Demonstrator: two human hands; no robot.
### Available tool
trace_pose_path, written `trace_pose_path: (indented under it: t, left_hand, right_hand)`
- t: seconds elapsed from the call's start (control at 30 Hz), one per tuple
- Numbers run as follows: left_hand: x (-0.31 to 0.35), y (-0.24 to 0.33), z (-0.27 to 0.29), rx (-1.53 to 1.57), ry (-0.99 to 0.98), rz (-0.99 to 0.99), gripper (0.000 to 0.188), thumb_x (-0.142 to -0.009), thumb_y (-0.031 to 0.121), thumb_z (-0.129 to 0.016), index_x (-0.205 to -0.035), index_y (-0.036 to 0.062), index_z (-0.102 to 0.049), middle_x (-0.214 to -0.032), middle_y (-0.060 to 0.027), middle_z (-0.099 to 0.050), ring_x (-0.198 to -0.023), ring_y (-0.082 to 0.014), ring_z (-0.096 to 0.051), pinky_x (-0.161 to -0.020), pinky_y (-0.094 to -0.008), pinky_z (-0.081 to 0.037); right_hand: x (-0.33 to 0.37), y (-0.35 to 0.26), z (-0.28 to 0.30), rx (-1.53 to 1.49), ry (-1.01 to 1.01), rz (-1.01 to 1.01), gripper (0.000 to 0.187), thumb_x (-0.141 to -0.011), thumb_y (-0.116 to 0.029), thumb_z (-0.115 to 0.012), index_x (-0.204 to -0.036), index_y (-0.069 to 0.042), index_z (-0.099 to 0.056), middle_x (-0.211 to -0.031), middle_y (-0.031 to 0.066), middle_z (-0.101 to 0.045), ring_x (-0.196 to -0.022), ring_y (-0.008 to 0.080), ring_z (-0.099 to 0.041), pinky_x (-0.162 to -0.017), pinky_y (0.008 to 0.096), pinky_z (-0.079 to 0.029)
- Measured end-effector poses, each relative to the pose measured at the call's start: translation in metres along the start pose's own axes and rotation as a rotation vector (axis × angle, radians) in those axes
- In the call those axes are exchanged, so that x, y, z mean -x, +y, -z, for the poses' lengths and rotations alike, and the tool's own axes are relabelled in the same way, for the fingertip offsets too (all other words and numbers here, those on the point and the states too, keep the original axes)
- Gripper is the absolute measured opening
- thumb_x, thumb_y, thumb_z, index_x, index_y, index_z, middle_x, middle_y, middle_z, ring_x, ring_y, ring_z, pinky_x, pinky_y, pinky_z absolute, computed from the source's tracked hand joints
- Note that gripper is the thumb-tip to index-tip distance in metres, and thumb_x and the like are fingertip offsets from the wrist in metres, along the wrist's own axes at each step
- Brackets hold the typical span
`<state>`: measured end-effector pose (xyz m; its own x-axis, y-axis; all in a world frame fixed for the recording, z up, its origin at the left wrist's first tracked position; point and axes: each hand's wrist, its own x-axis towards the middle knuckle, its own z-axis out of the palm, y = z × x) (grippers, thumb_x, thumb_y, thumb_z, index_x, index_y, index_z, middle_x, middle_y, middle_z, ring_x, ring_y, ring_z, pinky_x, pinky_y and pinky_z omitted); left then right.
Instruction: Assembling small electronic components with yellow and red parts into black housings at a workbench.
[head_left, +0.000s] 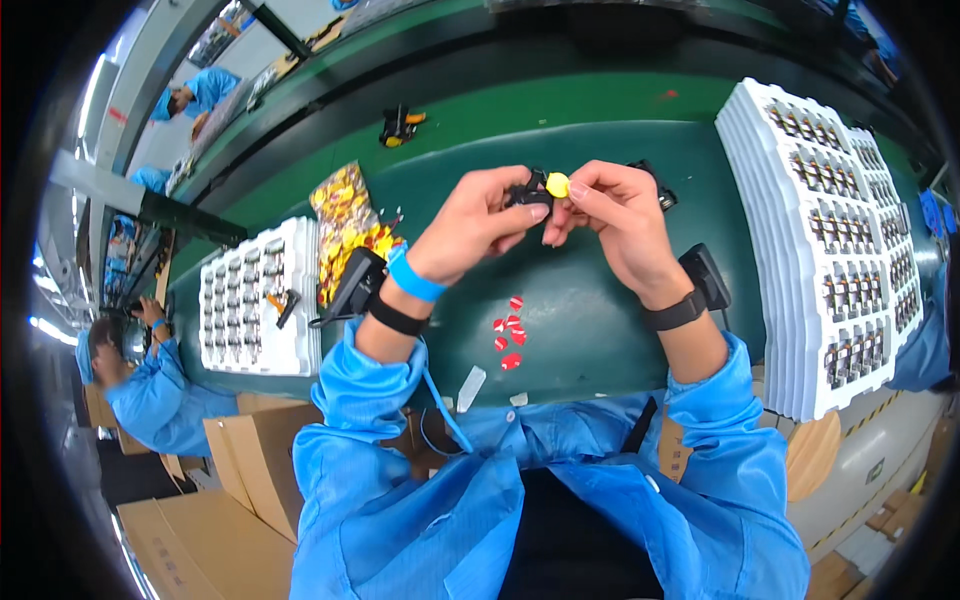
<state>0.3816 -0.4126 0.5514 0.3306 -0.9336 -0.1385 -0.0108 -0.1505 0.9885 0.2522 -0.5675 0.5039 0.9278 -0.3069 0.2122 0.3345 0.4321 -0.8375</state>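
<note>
Fingers of left hand (476, 218) grip black part (532, 192), long axis unclear; right hand (625, 208) pinches yellow piece (558, 184) just right of it, contact unclear.

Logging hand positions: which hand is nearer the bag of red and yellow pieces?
Left: the left hand is to the bag's right; the right hand lies farther right.

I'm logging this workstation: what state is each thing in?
Left hand: closed on black part
Right hand: pinching yellow piece
Black part: held
Yellow piece: held beside black part
Red discs: loose, scattered
Clear bag: lying, filled
Left white tray: loaded
Right white trays: stacked, top loaded
</note>
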Motion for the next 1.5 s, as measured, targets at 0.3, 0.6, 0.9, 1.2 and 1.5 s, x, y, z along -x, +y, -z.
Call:
trace_pose_path:
  t: [0.3, 0.6, 0.9, 1.2, 1.5]
  left_hand:
    - [0.03, -0.053, 0.013, -0.023, -0.054, -0.107, 0.027, -0.085, -0.005, -0.066, -0.109, -0.0043, -0.056, -0.091, 0.0004, -0.058, -0.081, -0.0032, -0.055, -0.063, -0.0199, -0.046]
    - [0.043, -0.05, 0.018, -0.334, -0.048, -0.247, 0.021, -0.093, 0.012, -0.065, -0.105, -0.0025, -0.056, -0.065, -0.0019, -0.042, -0.058, -0.0068, -0.035, -0.049, -0.0286, -0.026]
    - [0.047, -0.044, 0.012, 0.011, -0.181, -0.13, 0.021, -0.099, 0.019, -0.058, -0.102, -0.0024, -0.055, -0.061, -0.0029, -0.047, -0.054, -0.0099, -0.04, -0.051, -0.0287, -0.034]
    - [0.04, -0.059, 0.01, 0.155, 0.01, -0.276, 0.02, -0.098, 0.018, -0.062, -0.107, -0.0001, -0.062, -0.057, 0.0026, -0.047, -0.049, -0.0031, -0.039, -0.044, -0.0236, -0.028]
    - [0.029, -0.105, 0.036, -0.359, 0.134, -0.512, 0.021, -0.083, 0.017, -0.068, -0.079, -0.0019, -0.061, -0.065, -0.012, -0.061, -0.062, -0.0257, -0.06, -0.059, -0.0384, -0.047]
  right_hand:
    - [0.007, 0.014, -0.013, 0.606, -0.251, -0.075, 0.011, -0.09, -0.003, -0.065, -0.085, 0.006, -0.067, -0.073, 0.0097, -0.068, -0.068, 0.0148, -0.068, -0.064, 0.0263, -0.052]
    - [0.013, 0.017, -0.022, 0.764, -0.209, -0.001, 0.01, -0.087, -0.003, -0.068, -0.082, 0.006, -0.068, -0.069, 0.011, -0.068, -0.065, 0.0166, -0.068, -0.064, 0.0272, -0.053]
    - [0.015, 0.028, -0.023, 0.47, -0.208, -0.015, 0.048, -0.087, -0.013, -0.071, -0.13, 0.003, -0.059, -0.104, 0.0086, -0.068, -0.094, 0.0124, -0.063, -0.082, 0.0275, -0.053]
    - [0.01, 0.036, -0.021, 0.8, -0.091, 0.137, 0.045, -0.086, -0.015, -0.072, -0.126, 0.004, -0.063, -0.101, 0.0063, -0.069, -0.086, 0.0096, -0.062, -0.075, 0.0241, -0.053]
    - [-0.014, 0.022, -0.078, 0.912, 0.045, 0.472, 0.011, -0.094, 0.003, -0.06, -0.102, 0.007, -0.066, -0.096, 0.0144, -0.071, -0.08, 0.0191, -0.07, -0.073, 0.0297, -0.057]
